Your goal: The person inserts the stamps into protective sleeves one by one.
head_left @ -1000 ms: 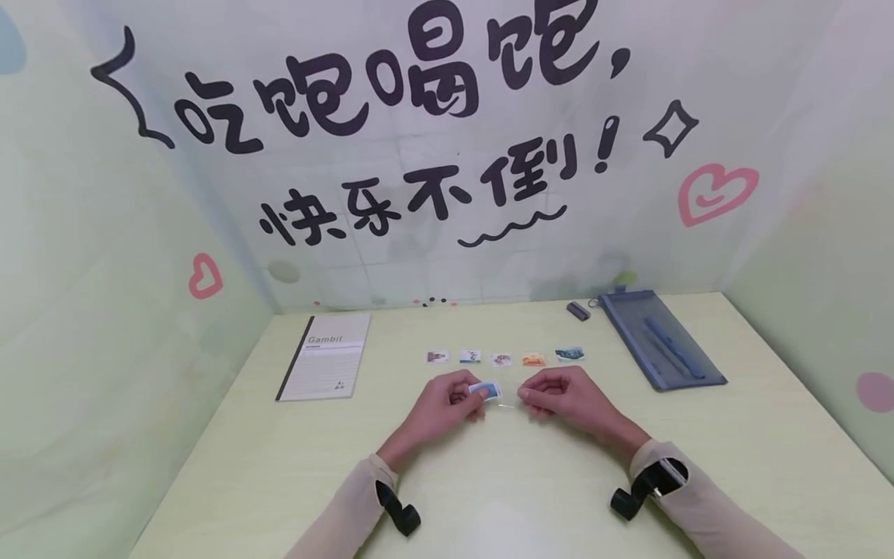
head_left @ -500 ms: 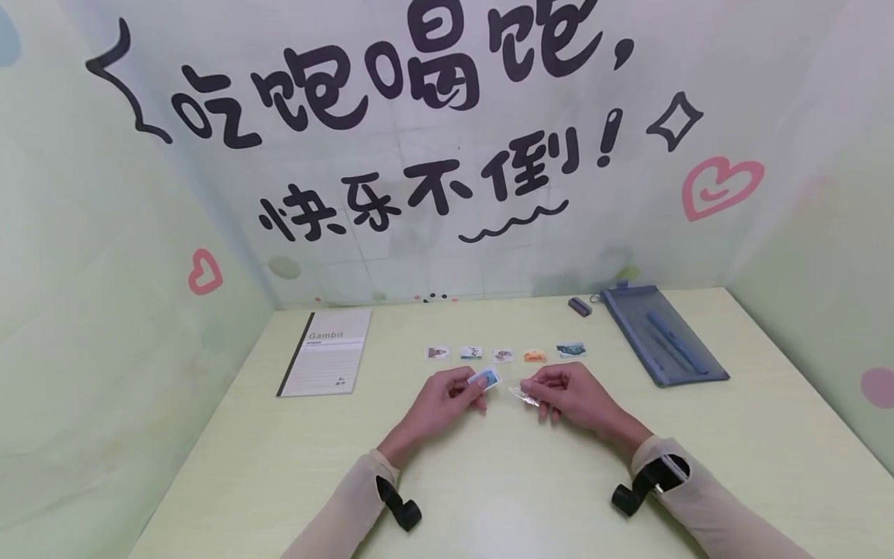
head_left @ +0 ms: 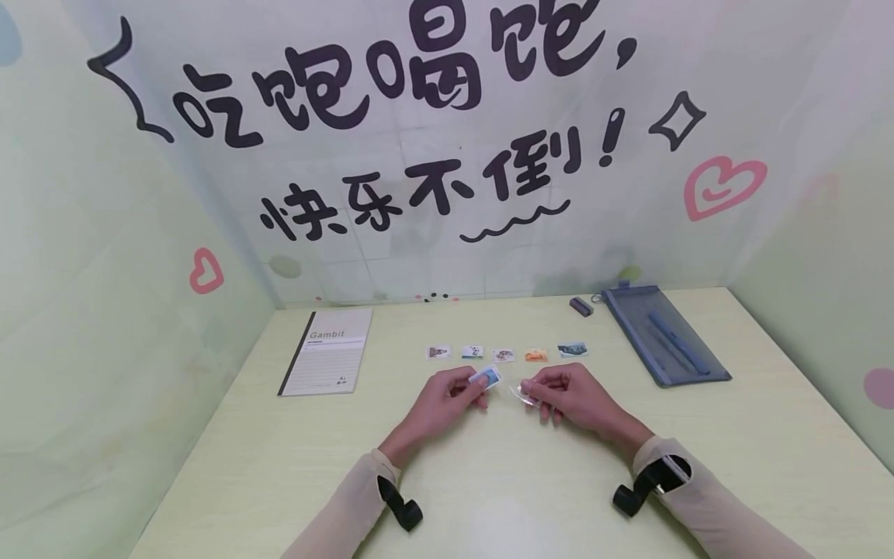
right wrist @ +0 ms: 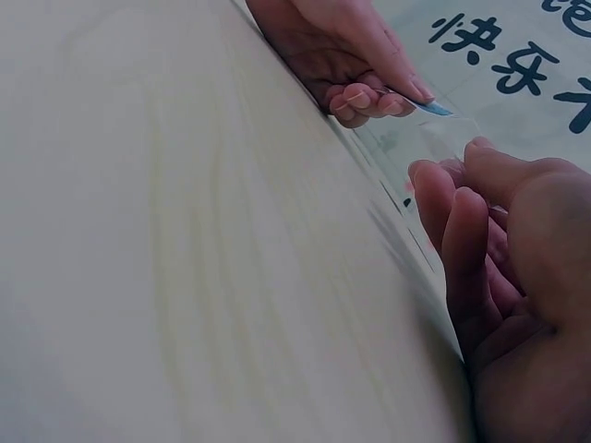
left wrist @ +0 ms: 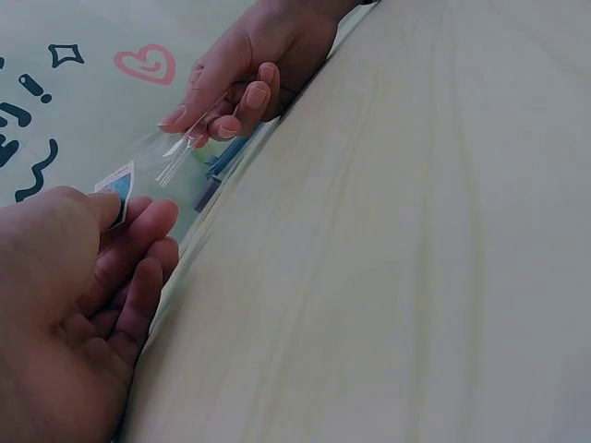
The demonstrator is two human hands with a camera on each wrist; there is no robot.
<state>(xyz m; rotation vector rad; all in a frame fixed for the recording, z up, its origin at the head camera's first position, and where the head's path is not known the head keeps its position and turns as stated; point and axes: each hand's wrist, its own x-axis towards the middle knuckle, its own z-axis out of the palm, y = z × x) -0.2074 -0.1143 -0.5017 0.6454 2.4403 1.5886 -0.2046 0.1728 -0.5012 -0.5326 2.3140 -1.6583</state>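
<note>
Between thumb and fingers my left hand (head_left: 445, 397) pinches a small blue stamp (head_left: 492, 376) with a white border. A clear plastic sleeve (left wrist: 177, 159) is pinched by my right hand (head_left: 576, 397), its loose end pointing toward the stamp. In the left wrist view the sleeve lies close beside the stamp; whether they touch I cannot tell. The fingers of the left hand cover part of the stamp. Both hands are just above the table, in front of a row of several small picture stamps (head_left: 503, 355).
To the left on the table (head_left: 461, 481) lies a notebook (head_left: 326, 353). A blue mesh zip pouch (head_left: 663, 334) with pens inside is at the right, and a small dark eraser-like block (head_left: 580, 307) sits near it. A printed cloth backdrop (head_left: 391, 256) rises behind the table.
The right hand has turned and drawn the clear sleeve slightly away from the stamp, its loose end now bunched. The stamp in the left hand has tilted upward. The last half second shows little motion.
</note>
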